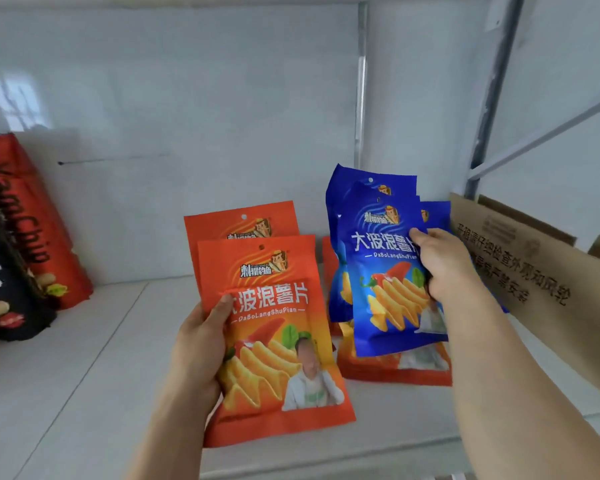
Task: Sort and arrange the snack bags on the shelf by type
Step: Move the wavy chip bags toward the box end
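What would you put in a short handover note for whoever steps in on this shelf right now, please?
Left hand: grips orange bags, at least two, upright above the shelf.
Right hand: fingers pinch a fan of blue bags, several.
More orange bags lie flat on the shelf under the blue ones.
Red YamChip bag and a black bag lean at far left; cardboard box at right.
Done: orange and blue separated in hand.
Left: set each colour down as its own group and gather the flat orange bags.
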The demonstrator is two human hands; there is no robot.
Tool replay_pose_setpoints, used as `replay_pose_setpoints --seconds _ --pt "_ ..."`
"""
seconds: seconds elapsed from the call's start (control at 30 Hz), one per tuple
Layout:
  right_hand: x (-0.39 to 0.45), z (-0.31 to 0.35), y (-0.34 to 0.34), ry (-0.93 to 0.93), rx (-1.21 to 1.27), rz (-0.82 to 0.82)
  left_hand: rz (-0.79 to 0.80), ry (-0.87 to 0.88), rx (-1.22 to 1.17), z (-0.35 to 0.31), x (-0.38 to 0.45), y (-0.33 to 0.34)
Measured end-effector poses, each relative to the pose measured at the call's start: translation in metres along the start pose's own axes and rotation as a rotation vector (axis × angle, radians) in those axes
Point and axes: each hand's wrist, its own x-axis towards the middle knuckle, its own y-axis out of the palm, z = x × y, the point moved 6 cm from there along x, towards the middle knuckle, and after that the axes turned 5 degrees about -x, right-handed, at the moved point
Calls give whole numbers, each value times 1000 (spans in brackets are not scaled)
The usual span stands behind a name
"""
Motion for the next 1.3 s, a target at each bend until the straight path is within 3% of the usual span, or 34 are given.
replay_pose_setpoints --seconds 0.57,0.97,1.17,1.3 --pt "137 4 -67 -109 -203 -173 -12 1 145 53 55 163" --pt "145 16 -53 -323 -333 22 -77 177 388 72 85 213" --pt "117 26 -57 -520 -729 -144 -101 245 456 72 91 228" --pt "91 20 -60 -455 -568 61 -122 256 511 75 93 236"
